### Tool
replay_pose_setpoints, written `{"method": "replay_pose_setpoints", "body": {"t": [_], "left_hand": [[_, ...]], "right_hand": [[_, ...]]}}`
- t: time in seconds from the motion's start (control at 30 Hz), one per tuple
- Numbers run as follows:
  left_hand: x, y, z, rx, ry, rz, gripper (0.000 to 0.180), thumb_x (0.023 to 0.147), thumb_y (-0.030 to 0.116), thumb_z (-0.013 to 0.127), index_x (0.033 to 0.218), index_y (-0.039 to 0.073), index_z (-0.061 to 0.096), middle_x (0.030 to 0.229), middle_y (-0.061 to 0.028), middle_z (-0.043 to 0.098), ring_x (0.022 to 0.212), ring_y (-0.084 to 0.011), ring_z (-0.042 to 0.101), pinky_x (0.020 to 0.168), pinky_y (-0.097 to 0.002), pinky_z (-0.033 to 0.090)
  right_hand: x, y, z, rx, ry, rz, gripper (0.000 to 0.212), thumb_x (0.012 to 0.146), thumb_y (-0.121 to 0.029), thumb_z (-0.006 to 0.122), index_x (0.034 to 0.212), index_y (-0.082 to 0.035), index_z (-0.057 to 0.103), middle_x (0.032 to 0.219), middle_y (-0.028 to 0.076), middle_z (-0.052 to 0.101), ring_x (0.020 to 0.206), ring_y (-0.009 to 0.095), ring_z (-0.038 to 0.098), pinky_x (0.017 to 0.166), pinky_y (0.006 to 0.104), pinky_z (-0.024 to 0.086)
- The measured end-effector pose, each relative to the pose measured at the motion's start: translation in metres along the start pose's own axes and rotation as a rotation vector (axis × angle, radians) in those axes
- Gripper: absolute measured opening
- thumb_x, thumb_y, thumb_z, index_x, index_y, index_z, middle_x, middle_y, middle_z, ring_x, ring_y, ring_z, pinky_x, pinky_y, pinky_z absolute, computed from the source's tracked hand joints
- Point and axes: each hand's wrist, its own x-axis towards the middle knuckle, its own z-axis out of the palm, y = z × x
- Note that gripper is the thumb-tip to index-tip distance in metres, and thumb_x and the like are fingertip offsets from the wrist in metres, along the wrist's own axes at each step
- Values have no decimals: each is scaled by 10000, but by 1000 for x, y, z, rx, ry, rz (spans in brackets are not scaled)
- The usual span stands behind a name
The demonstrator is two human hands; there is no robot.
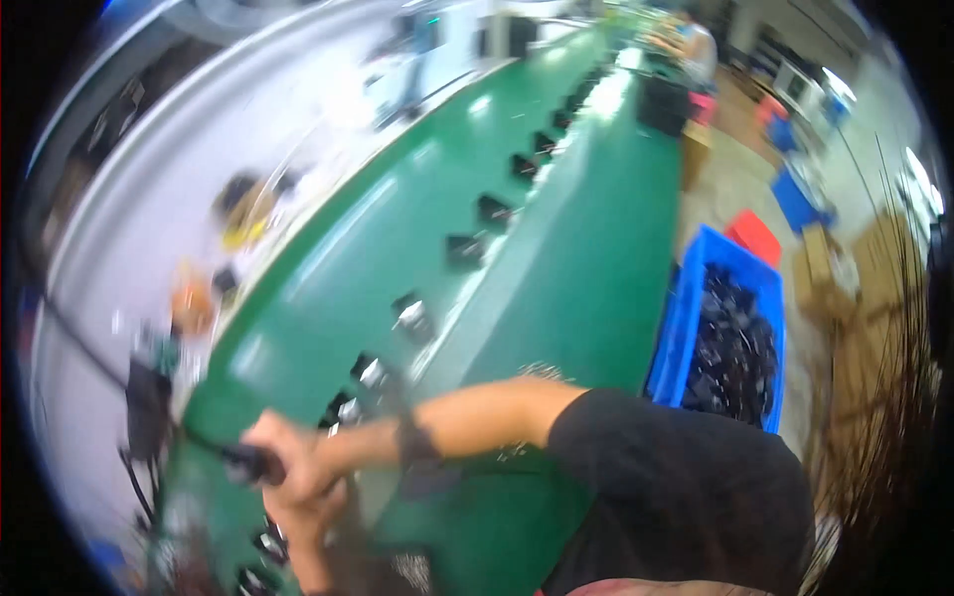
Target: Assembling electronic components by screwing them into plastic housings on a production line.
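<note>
My right arm, in a black sleeve with a dark band at the wrist, reaches across to the left. Its hand (283, 447) is closed around a black corded tool (253, 463) with a dark cable running up and left; blur hides the tool's exact kind. Just below, my left hand (306, 512) is close against the right one, its fingers smeared by motion. Beneath and beyond the hands, small black parts with silvery pieces (370, 372) lie in a row along the green belt (328, 268). Tiny metal pieces (542, 372) are scattered by my right forearm.
A blue crate (773, 348) full of black parts stands right of the green work surface, beside a red bin (753, 236). Cardboard boxes (823, 268) stand farther right. A white ledge with tools runs along the left. Another person (699, 52) works at the far end.
</note>
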Motion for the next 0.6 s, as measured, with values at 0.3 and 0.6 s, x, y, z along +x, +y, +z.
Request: {"method": "replay_pose_setpoints", "body": {"t": [0.3, 0.6], "left_hand": [[-19, 109, 4, 769, 190, 206, 645, 600, 279, 787, 1144, 5, 575, 1131, -223, 574, 1057, -405, 545, 894, -524, 412], [-75, 210, 136, 351, -143, 318, 403, 725, 238, 722, 1079, 64, 637, 1090, -200, 539, 1053, -385, 492, 846, -480, 387]], "right_hand": [[-32, -126, -43, -118, 180, 14, 165, 700, 1, 649, 851, -20, 585, 781, 35, 577, 707, 119, 528, 640, 292, 448], [-43, -213, -81, 130, 223, 158, 143, 743, 21, 608, 865, -48, 585, 739, 11, 563, 652, 89, 527, 578, 276, 436]]}}
